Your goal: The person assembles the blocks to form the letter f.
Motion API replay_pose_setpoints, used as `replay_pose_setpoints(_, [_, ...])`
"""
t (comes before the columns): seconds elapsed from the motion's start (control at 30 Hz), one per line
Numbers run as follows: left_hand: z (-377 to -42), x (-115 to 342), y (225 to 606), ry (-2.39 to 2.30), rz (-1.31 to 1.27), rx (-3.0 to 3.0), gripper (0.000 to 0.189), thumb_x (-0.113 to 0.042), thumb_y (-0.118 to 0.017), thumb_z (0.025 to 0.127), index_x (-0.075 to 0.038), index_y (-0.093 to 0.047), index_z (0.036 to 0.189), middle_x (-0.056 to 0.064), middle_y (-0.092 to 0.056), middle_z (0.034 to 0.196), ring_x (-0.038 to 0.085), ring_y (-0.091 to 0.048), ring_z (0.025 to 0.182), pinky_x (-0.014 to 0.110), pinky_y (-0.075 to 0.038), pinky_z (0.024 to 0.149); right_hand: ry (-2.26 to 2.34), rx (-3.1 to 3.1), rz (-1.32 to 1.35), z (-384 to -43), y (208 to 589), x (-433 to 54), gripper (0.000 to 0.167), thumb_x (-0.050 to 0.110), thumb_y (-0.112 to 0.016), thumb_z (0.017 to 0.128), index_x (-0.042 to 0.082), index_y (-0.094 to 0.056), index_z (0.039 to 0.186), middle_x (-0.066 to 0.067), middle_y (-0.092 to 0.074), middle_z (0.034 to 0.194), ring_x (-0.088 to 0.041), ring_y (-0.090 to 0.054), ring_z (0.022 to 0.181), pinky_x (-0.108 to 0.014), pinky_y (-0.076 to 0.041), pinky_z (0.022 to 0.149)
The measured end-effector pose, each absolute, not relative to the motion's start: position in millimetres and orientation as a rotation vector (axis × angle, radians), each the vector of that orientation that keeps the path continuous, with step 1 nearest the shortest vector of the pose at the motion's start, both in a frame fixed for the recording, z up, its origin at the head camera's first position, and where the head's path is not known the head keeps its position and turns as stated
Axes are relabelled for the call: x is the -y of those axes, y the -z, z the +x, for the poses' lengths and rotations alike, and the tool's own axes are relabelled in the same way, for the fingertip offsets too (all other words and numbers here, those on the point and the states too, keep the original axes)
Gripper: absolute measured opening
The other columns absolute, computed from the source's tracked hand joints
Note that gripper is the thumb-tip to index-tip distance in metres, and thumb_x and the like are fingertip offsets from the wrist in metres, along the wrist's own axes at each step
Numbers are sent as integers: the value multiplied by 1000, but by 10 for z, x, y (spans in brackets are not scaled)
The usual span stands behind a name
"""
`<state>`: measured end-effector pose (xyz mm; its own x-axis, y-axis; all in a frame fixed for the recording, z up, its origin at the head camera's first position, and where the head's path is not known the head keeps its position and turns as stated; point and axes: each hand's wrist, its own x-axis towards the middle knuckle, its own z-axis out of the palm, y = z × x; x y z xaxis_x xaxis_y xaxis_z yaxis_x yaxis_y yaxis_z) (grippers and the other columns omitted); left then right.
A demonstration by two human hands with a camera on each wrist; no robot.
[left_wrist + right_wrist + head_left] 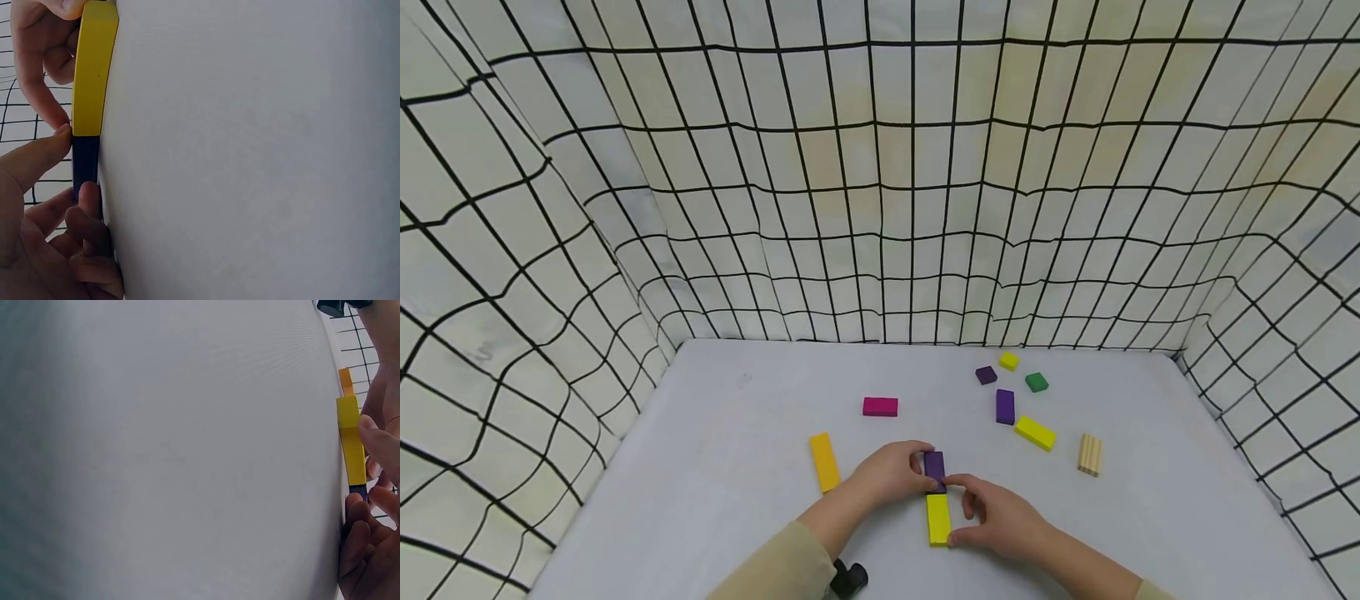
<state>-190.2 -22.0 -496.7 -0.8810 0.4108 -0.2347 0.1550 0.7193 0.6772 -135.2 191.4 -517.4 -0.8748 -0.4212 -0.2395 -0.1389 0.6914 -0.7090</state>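
A purple block (935, 468) and a yellow block (938, 520) lie end to end on the white table. My left hand (891, 473) pinches the purple block between thumb and fingers, from its left side. My right hand (1003, 518) is at the right of the pair: its thumb touches the yellow block near the lower corner, and its index fingertip meets the purple block close to the joint. In the left wrist view, the left thumb (37, 159) reaches the seam between the blocks. Fingers partly hide the purple block there.
An orange block (824, 462) lies left of my left hand, with a magenta block (880, 407) farther back. Rightward are another purple block (1005, 407), a yellow block (1036, 433), a green block (1037, 382) and a wooden block (1090, 455). Black netting (880, 192) surrounds the table.
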Motion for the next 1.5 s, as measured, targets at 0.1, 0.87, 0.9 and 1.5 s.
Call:
replay_pose_setpoints(0.1, [-1908, 218, 4964, -946, 448, -2556, 54, -31, -79, 83, -14, -63, 132, -3, -56, 75, 13, -50, 67, 27, -39, 59, 1002, -2524, -448, -1354, 5170, -1917, 70, 52, -80, 77, 25, -55, 137, 9, -54, 83, -8, -46, 68, -24, -37, 58])
replay_pose_setpoints(0.87, [-1894, 237, 4949, -864, 472, -2549, 60, -33, -80, 83, -14, -59, 136, -1, -55, 81, 15, -50, 74, 28, -39, 61, 988, -2507, -469, -1402, 5150, -1933, 71, 51, -80, 77, 24, -56, 139, 7, -53, 83, -11, -48, 72, -25, -39, 60])
replay_pose_setpoints(0.9, [-1894, 237, 4952, -865, 473, -2549, 60, -33, -80, 83, -14, -59, 136, -1, -55, 81, 15, -50, 74, 28, -39, 61, 988, -2508, -467, -1401, 5153, -1931, 71, 51, -80, 78, 25, -56, 139, 7, -53, 83, -11, -48, 72, -25, -39, 60])
replay_pose_setpoints(1.5, [-1867, 251, 4968, -868, 488, -2552, 63, -34, -81, 82, -18, -59, 140, -2, -54, 78, 13, -48, 70, 26, -36, 59, 964, -2521, -473, -1408, 5143, -1880, 73, 52, -77, 81, 20, -56, 143, 7, -53, 74, -9, -47, 67, -23, -35, 56])
